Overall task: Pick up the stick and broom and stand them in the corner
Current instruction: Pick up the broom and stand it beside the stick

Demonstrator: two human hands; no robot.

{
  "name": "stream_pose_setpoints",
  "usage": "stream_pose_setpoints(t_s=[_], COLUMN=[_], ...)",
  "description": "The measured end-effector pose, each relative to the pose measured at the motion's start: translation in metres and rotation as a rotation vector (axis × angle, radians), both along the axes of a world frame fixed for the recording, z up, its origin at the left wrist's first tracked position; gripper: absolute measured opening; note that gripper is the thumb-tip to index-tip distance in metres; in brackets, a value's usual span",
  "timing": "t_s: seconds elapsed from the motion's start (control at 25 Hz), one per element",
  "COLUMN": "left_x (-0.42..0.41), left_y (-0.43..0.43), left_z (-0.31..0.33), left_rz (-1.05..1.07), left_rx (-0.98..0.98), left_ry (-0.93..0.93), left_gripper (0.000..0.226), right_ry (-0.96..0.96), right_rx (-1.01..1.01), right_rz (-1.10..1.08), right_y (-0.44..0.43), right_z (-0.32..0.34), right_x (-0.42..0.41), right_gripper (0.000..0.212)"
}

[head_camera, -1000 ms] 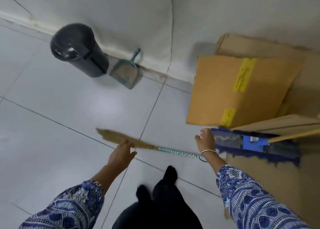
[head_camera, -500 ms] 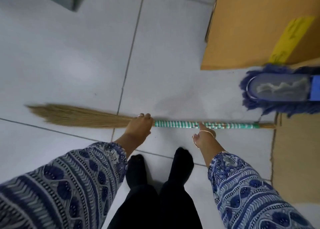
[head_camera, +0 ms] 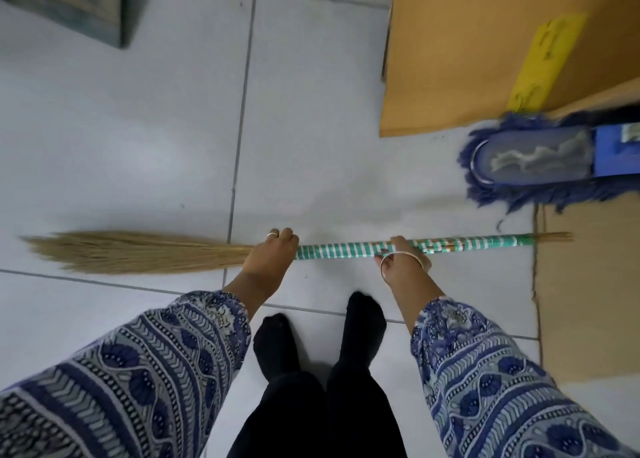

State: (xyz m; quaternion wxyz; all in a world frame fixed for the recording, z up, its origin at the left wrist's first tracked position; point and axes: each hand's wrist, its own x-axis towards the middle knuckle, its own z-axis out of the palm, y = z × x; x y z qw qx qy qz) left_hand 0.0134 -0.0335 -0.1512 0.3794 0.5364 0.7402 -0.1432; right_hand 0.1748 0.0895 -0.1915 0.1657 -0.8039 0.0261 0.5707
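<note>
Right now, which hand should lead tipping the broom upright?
Probably right hand: it grips the broom mid-handle. The left hand sits where the bristles start.

From my feed the light is soft, even and bright, with no hard shadows on the pale grey tiled floor [head_camera: 138,153]. A faint, diffuse sheen lies on the tiles above the straw-bristled broom with the green-and-white banded handle [head_camera: 329,250]. The blue fringed mop head [head_camera: 533,160], right of the broom, is smeared. Tile seams bow toward the edges.
</note>
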Motion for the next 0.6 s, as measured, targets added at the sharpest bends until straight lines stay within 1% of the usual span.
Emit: stream_pose_setpoints(t_s=[0.04,0.08,0.16,0.2,0.24,0.32,0.44,0.48,0.6], left_x=[-0.005,-0.011,-0.018,-0.021,-0.02,-0.012,0.02,0.039,0.111], left_y=[0.004,0.007,0.011,0.02,0.029,0.049,0.089,0.106,0.155], left_z=[0.022,0.047,0.085,0.116,0.153,0.209,0.288,0.312,0.363], left_rz=[0.034,0.032,0.061,0.068,0.093,0.115,0.162,0.177,0.217], left_rx=[-0.032,-0.014,0.061,0.077,0.108,0.165,0.249,0.281,0.348], left_ry=[0.0,0.01,0.008,-0.01,-0.027,-0.063,-0.131,-0.158,-0.254], left_gripper=[0.046,0.043,0.033,0.027,0.024,0.02,0.018,0.018,0.019], right_ry=[-0.096,-0.137,-0.105,-0.062,-0.043,-0.054,-0.087,-0.098,-0.145], right_rx=[0.007,0.018,0.09,0.13,0.177,0.303,0.519,0.583,0.789], right_rz=[-0.006,0.012,0.022,0.038,0.053,0.094,0.21,0.249,0.341], right_y=[0.005,0.01,0.017,0.026,0.036,0.053,0.088,0.102,0.14], right_z=[0.033,0.068,0.128,0.165,0.216,0.288,0.388,0.422,0.496], right_x=[-0.002,-0.006,-0.015,-0.014,-0.014,-0.009,0.014,0.031,0.096], right_gripper=[0.035,0.037,0.039,0.038,0.038,0.037,0.021,0.022,0.024])
